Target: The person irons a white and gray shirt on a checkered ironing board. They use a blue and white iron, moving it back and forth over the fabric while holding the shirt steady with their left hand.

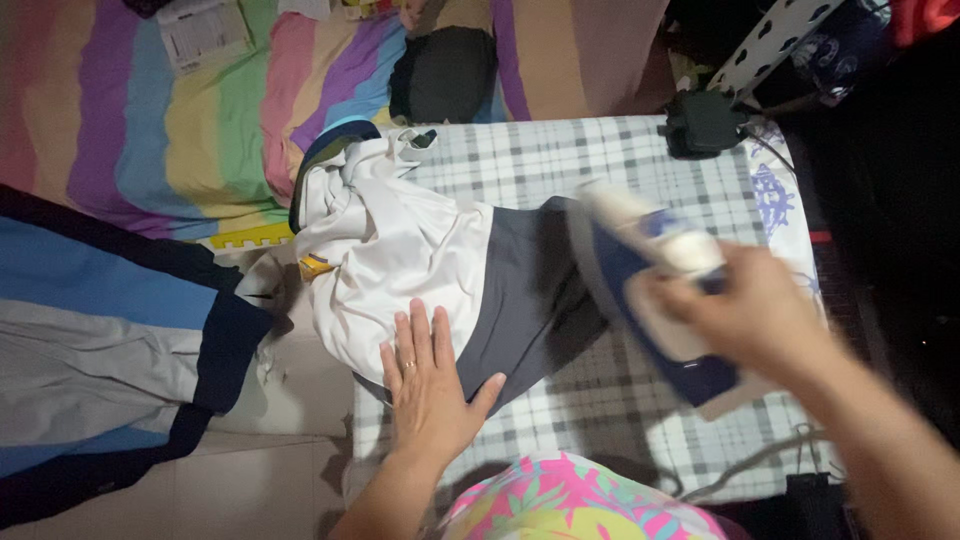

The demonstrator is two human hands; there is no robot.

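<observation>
Checked ironing board (640,390), left hand (430,385) fingers flat on white-grey garment (420,260), right hand (750,310) fingers gripping blue iron (650,290).

I see a home, likely a bedroom: a plaid ironing board (620,160) at center, a rainbow-striped bedsheet (180,130) at eleven o'clock, and a dark cushion (445,72) at twelve.

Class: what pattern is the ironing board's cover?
Grey and white plaid on the cover, seen in the head view.

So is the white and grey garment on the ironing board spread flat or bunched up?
Partly bunched: the garment lies flat under the left hand, crumpled near its collar.
</observation>
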